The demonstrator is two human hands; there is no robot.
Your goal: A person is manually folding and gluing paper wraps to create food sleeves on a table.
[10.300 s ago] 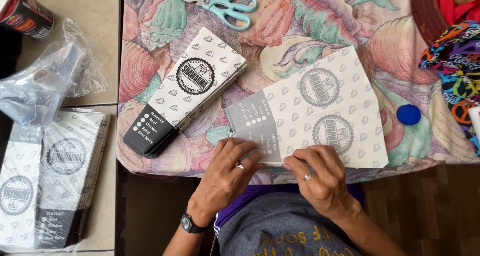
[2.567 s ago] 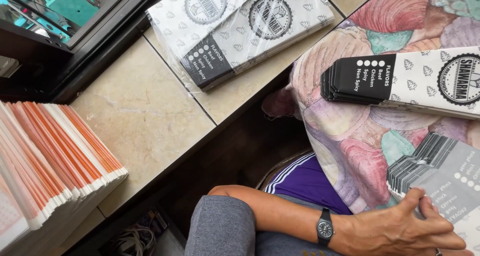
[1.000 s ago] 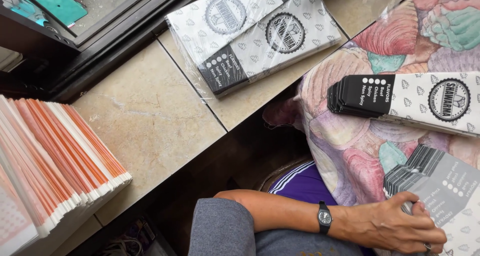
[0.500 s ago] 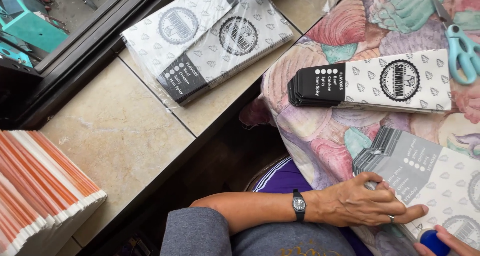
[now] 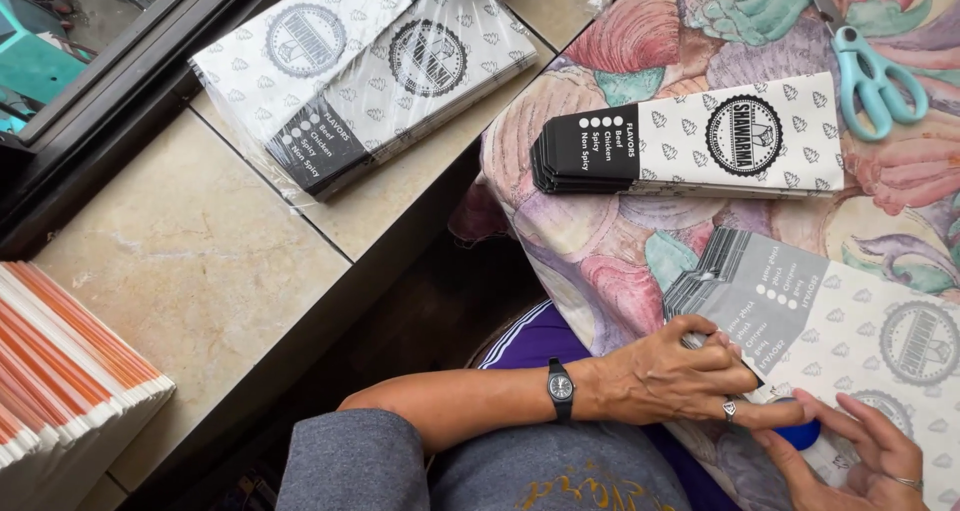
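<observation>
Down at the lower right of the frame, the left hand (image 5: 685, 376) is curling its fingers over the grey printed end of a fanned stack of flat paper sleeves (image 5: 830, 321), pinching at the corner of the stack. The right hand (image 5: 865, 451) is coming in from the bottom right corner, fingers half bent, touching a small blue cap (image 5: 800, 434) that is sitting just beside the left fingertips; whether it is actually gripping the cap I cannot tell. The stack is lying with its long axis running from centre frame down toward the right edge, grey end pointing up-left, white patterned end with a round dark seal toward the right. Above it, a second stack of sleeves (image 5: 690, 141) is lying almost level across the flowered cloth (image 5: 600, 231), black end pointing left, round seal on white to the right. Teal-handled scissors (image 5: 870, 66) are resting at the upper right, near that stack's end. At the upper left, two more bundles in clear wrap (image 5: 365, 71) are lying slanted on the tiled table (image 5: 200, 261), black ends toward lower left. An orange-and-white pile of paper (image 5: 60, 371) is filling the lower left edge. A dark gap is separating the tiled table from the cloth-covered edge, and bare tile is lying open between the pile and the bundles.
</observation>
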